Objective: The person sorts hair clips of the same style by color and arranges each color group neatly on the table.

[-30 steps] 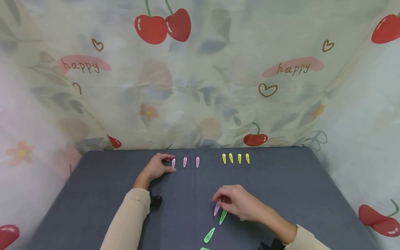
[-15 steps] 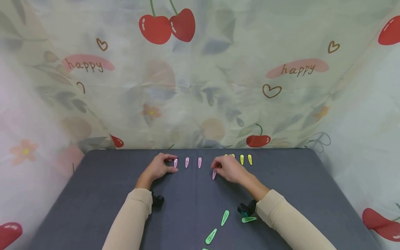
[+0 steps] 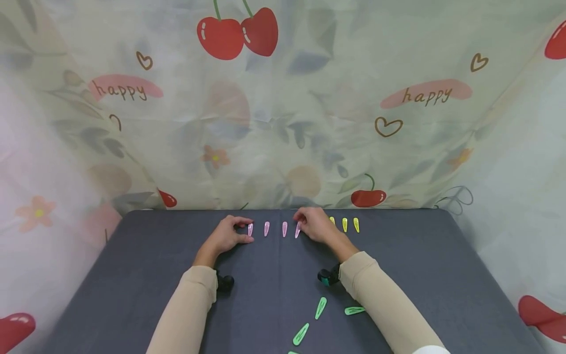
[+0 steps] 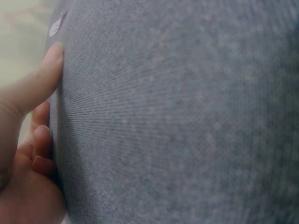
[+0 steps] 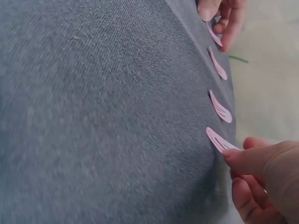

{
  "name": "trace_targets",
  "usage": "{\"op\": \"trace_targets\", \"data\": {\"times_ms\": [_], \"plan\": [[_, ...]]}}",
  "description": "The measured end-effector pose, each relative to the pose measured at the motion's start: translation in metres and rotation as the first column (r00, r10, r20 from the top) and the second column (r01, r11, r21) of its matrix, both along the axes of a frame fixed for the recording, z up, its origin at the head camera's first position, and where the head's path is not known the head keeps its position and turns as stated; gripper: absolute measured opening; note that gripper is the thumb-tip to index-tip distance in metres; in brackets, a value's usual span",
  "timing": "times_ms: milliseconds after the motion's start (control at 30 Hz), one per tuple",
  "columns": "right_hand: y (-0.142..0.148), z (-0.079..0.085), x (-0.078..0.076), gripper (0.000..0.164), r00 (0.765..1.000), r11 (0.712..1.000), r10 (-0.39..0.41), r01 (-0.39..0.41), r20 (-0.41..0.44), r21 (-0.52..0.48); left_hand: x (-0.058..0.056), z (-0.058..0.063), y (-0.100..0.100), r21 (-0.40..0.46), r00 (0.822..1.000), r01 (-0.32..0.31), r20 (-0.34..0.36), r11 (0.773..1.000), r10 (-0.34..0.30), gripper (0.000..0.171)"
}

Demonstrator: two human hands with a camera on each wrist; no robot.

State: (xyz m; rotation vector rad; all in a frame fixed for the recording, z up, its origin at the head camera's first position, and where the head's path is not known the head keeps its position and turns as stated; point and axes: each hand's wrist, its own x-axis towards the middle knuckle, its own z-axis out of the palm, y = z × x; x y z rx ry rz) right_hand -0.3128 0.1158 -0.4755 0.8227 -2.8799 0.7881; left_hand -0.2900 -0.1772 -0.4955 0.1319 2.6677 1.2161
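Observation:
Four pink hair clips would be several in number: they stand in a short row near the far edge of the table. My left hand (image 3: pixel 223 236) holds the leftmost pink hair clip (image 3: pixel 250 229) between thumb and fingertips, one at each end. Two pink clips, one (image 3: pixel 267 228) beside it and another (image 3: pixel 285 228) further right, lie flat. At the row's right end my right hand (image 3: pixel 316 225) pinches a pink hair clip (image 5: pixel 217 141) by its wide end. That clip is at the table surface, slightly tilted; whether it touches the cloth I cannot tell.
Yellow hair clips (image 3: pixel 344 224) lie to the right of my right hand, which partly hides them. Several green hair clips (image 3: pixel 320 308) are scattered nearer the front of the dark table (image 3: pixel 132 285). A printed curtain (image 3: pixel 274 123) hangs behind the far edge.
My right hand has carried its pink clip from beside the green clips up to the right end of the pink row. The left hand has stayed at its clip.

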Motion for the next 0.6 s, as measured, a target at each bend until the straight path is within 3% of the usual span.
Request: {"op": "trace_targets", "data": {"times_ms": [367,500,600], "plan": [[-0.0083,-0.0061,-0.0011,0.022,0.999,1.0,-0.026,0.027,0.042,-0.003,-0.0012,-0.0016,-0.0006,0.005,1.0,-0.004,0.009,1.0,0.004,0.053],[-0.0078,-0.0055,0.0008,0.042,0.987,0.996,-0.077,0.072,0.142,0.043,-0.0017,-0.002,0.0,0.007,1.0,-0.002,0.005,1.0,0.002,0.054],[-0.0063,-0.0064,0.0026,0.052,0.984,0.992,-0.094,0.08,0.152,0.095,-0.0014,-0.0018,-0.0001,0.007,1.0,-0.002,0.003,1.0,0.002,0.054]]}}
